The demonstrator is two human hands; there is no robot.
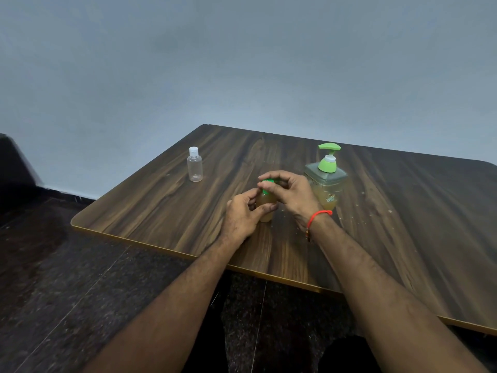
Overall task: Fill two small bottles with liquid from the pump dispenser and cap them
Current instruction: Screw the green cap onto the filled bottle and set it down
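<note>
A small bottle (266, 211) holding amber liquid stands on the wooden table (166, 200) in the middle. My left hand (243, 216) grips its body. My right hand (289, 189) pinches the green cap (267, 184) on top of it. A second small clear bottle (195, 165) with a white cap stands upright and apart at the far left. The pump dispenser (326, 179), square and clear with a green pump head and amber liquid low inside, stands just right of my right hand.
The table's near edge (188, 255) runs diagonally across the view, with dark stone floor (80, 278) below it. A grey wall rises behind the table. Small specks lie on the tabletop to the right of the dispenser.
</note>
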